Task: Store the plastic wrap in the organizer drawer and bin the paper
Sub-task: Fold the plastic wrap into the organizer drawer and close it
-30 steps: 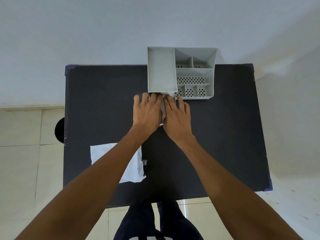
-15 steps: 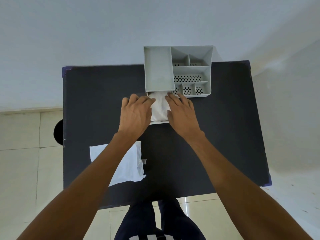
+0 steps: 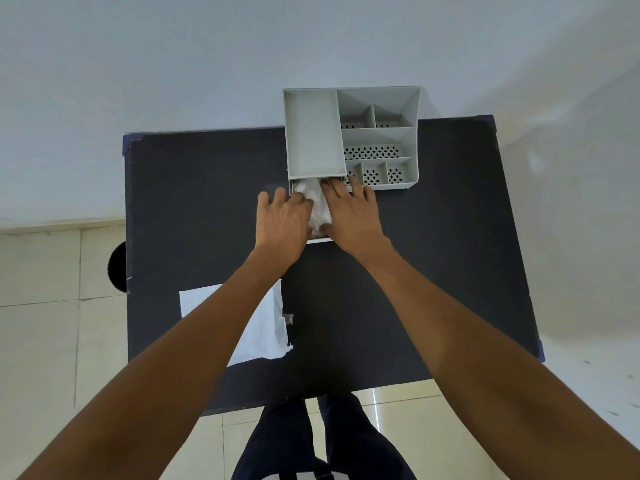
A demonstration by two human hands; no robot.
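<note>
Plastic wrap (image 3: 318, 206), crumpled and translucent, bunched in the pulled-out drawer (image 3: 317, 240) at the organizer's (image 3: 349, 133) six o'clock edge. Looks feather-light, soft and springy; likely to puff back up, so best pressed flat from above, not pinched. Left hand (image 3: 284, 223) at nine o'clock of the wad, right hand (image 3: 349, 216) at three, fingers extended, tamping it down. Paper (image 3: 256, 323) flat at seven o'clock on the black table (image 3: 433, 271), untouched.

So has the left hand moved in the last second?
Yes. The left hand slid left, away from the grey plastic organizer, uncovering the white wrap.
</note>
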